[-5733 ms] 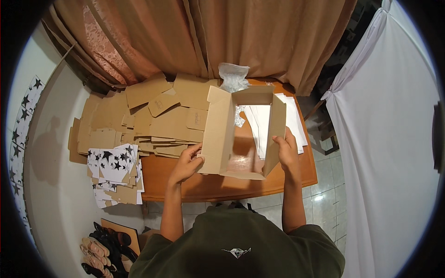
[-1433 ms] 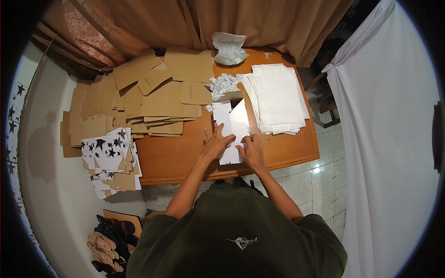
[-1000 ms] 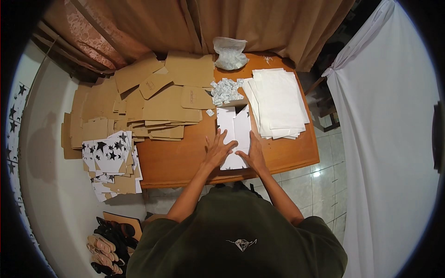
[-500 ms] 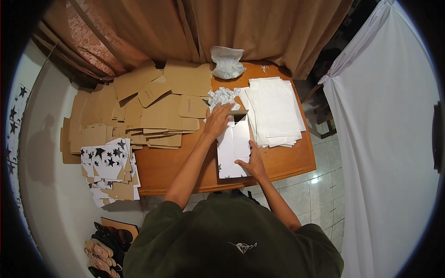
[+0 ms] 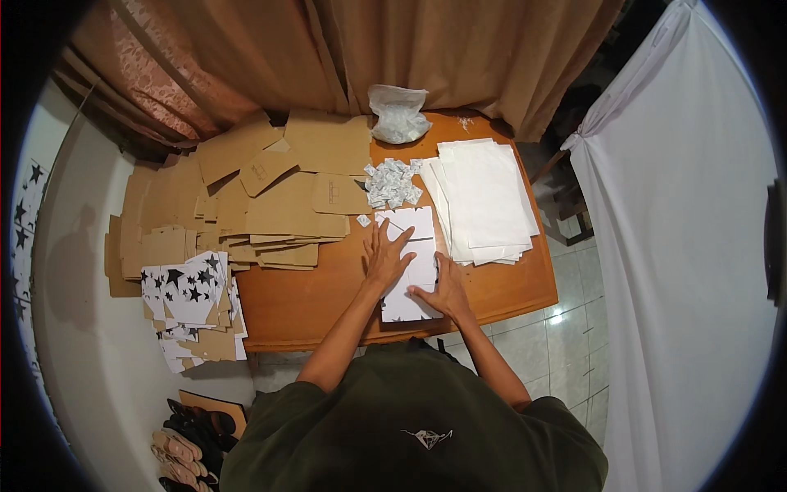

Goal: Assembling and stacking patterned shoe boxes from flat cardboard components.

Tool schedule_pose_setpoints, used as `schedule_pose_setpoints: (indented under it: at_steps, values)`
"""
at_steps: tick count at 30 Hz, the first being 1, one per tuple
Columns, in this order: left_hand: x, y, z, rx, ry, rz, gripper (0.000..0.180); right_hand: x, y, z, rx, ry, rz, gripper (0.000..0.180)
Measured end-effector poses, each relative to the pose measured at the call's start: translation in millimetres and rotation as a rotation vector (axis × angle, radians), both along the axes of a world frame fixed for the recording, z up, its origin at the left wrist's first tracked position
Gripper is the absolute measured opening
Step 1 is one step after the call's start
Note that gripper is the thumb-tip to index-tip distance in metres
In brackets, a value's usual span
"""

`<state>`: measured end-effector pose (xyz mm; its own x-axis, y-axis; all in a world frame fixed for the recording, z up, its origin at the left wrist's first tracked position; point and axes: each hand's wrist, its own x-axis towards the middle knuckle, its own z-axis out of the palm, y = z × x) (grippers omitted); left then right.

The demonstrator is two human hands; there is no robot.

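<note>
A white box (image 5: 407, 308) with black star prints along its near end lies on the table in front of me. Its far flap is down, level with the top. My left hand (image 5: 385, 259) rests on the box's upper left part, fingers spread, holding nothing. Along the right edge, my right hand (image 5: 448, 293) grips the box, thumb over the top and fingers at the side. Just beyond the far end is a heap of small white sachets (image 5: 393, 184), with a single sachet (image 5: 364, 220) lying apart.
Stacked flat brown cardboard (image 5: 287, 209) covers the table's left side, with star-printed white pieces (image 5: 193, 287) at the near left. White paper sheets (image 5: 496, 197) are piled on the right. A clear plastic bag (image 5: 400, 115) stands at the back, before brown curtains (image 5: 426, 49).
The raised far flap of the box has gone down, covering the dark opening. My left hand has moved nearer, from the far left corner onto the top; my right hand stays at the right edge.
</note>
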<state>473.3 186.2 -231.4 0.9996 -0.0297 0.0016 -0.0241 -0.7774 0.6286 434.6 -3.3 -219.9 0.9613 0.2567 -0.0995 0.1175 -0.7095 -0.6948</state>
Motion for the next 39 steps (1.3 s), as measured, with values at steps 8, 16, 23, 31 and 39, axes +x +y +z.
schedule_pose_setpoints:
  at_steps: [8,16,23,31,39]
  values:
    - [-2.7,-4.0,4.2,-0.041,0.052,0.062,0.059,91.1,14.0,-10.9,-0.18,-0.541,0.198,0.051]
    - [3.5,-0.1,-10.7,-0.015,0.031,0.108,0.059,109.1,12.5,-28.6,-0.286,-0.574,0.436,0.047]
    - [9.1,4.7,-24.4,-0.05,0.012,0.073,0.065,111.6,7.3,-30.8,-0.302,-0.656,0.515,0.045]
    - [10.5,7.4,-29.9,-0.137,-0.028,0.045,0.059,113.4,6.1,-37.5,-0.12,-0.574,0.453,0.052]
    - [8.5,3.6,-33.0,-0.079,-0.083,0.081,0.06,101.9,9.3,-32.9,-0.191,-0.474,0.452,0.052]
